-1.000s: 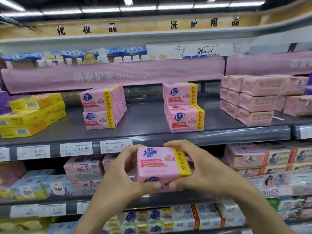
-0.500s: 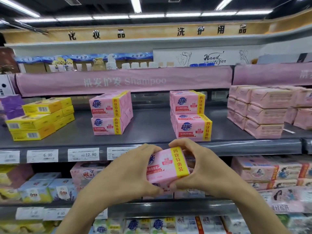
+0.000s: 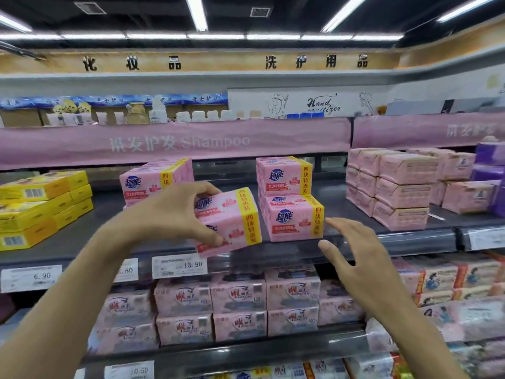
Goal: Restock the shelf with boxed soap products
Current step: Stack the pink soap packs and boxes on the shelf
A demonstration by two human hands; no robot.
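the left hand point(image 3: 175, 214) grips a pink soap pack point(image 3: 228, 221), tilted over the shelf point(image 3: 382, 237) front between two matching stacks, while the right hand point(image 3: 352, 258) hovers free, fingers spread; placing is underway, and next it likely needs levelling and setting down.

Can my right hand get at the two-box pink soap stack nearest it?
Probably yes: the right hand is open, empty, just beside the stack, nothing between them; the left hand holds its box beyond it.
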